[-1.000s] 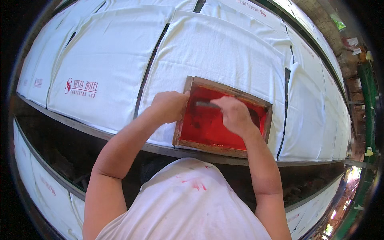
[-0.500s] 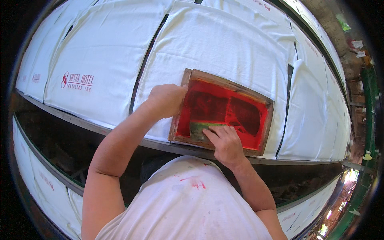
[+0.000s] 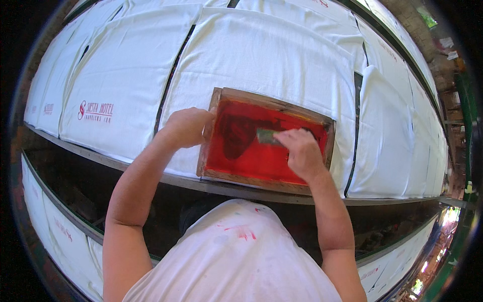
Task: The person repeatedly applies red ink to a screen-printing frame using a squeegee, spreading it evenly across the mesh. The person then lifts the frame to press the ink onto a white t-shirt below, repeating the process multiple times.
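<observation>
A wooden silk-screen frame (image 3: 276,105) lies flat on a white cloth (image 3: 261,55) in front of me. Red ink (image 3: 251,166) coats its mesh, with a darker patch at the left side. My left hand (image 3: 188,127) is closed around the frame's left rail. Inside the frame, my right hand (image 3: 302,151) grips a small greenish squeegee (image 3: 268,136) against the mesh, right of the middle. The squeegee's right end is hidden under my fingers. What lies beneath the screen is covered.
More white cloths lie along the long table, including one with a red print (image 3: 95,111) at left and a plain one (image 3: 387,136) at right. Dark gaps separate them. The table's near edge (image 3: 146,168) runs before me; another cloth-covered table (image 3: 50,221) stands at lower left.
My right hand has moved the squeegee up and to the right from the screen's lower left. Bright red now spreads over the lower mesh. My left hand keeps hold of the frame.
</observation>
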Tool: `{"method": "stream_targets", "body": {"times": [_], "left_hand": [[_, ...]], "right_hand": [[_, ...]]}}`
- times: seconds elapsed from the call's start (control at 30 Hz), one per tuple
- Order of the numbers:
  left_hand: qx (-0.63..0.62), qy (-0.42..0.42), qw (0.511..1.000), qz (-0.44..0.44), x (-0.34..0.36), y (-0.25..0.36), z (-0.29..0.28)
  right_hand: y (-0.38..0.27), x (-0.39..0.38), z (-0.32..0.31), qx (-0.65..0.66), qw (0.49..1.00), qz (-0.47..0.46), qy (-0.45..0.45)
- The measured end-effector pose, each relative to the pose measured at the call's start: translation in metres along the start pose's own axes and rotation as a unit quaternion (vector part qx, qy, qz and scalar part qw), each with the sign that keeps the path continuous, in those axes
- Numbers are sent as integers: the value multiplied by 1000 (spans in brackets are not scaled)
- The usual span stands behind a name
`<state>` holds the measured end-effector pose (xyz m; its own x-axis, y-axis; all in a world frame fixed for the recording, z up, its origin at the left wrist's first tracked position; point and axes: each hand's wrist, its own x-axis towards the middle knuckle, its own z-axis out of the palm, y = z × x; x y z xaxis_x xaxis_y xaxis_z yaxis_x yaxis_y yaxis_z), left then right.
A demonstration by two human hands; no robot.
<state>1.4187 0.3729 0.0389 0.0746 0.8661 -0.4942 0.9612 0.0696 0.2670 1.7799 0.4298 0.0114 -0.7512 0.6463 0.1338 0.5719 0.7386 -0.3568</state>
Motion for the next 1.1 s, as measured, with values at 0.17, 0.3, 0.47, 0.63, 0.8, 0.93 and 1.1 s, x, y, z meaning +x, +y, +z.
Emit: {"method": "stream_targets", "body": {"times": [0.17,0.3,0.47,0.63,0.8,0.93,1.1], "left_hand": [[5,3,1000,-15,-2,14,-6],[-12,18,999,-37,-3,16,-2],[-22,49,997,-61,-1,12,7],[-68,65,992,-84,-1,5,19],[-94,61,990,-84,-2,1,21],[-109,72,989,-73,-1,-8,29],[-115,37,989,-85,-2,5,9]], "right_hand": [[-19,-54,-13,36,999,-18,-12],[22,-51,-44,80,994,10,-73],[82,-17,-51,52,998,44,-6],[92,-16,-46,31,999,34,-12],[69,-53,-34,9,1000,1,-3],[41,-84,-30,26,1000,11,-10],[9,-112,-24,15,1000,21,2]]}}
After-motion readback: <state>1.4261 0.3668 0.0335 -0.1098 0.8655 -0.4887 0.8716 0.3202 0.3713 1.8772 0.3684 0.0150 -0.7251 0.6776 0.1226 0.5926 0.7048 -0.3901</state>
